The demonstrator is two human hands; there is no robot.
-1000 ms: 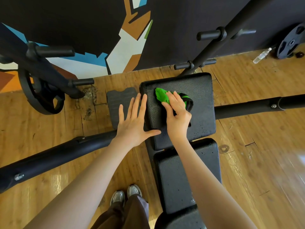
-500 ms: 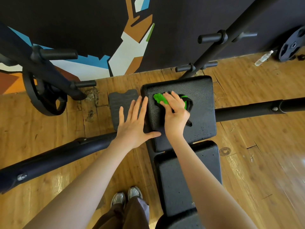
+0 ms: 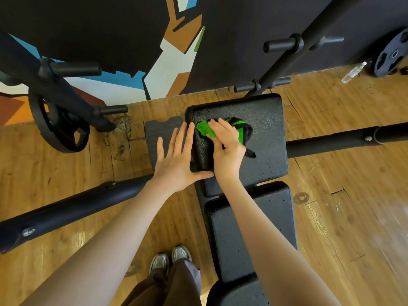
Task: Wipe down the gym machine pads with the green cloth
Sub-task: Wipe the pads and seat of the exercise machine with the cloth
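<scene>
While the green cloth (image 3: 205,128) is sliding left across the upper pad (image 3: 262,149), I'm pressing it down with my right hand (image 3: 227,146), fingers lying fairly straight over the bunched fabric, not curled round it. Compared with a second ago, the cloth is sitting closer to the pad's left edge and looking more flattened, so the stroke is carrying toward my left hand (image 3: 176,160). That hand is staying where it was, flat and spread, fingers straight along the pad's left side, thumb hooked over the near corner, bracing it. A dark strap-like tail of the cloth is trailing out right of my right wrist. I'm judging the left part of this pad as nearly covered; the area right of my right hand and the lower pad (image 3: 254,228) below my wrists are looking not yet wiped. Beyond my left hand a weight plate (image 3: 59,127) is leaning on the rack; wooden floor (image 3: 342,217) all around.
</scene>
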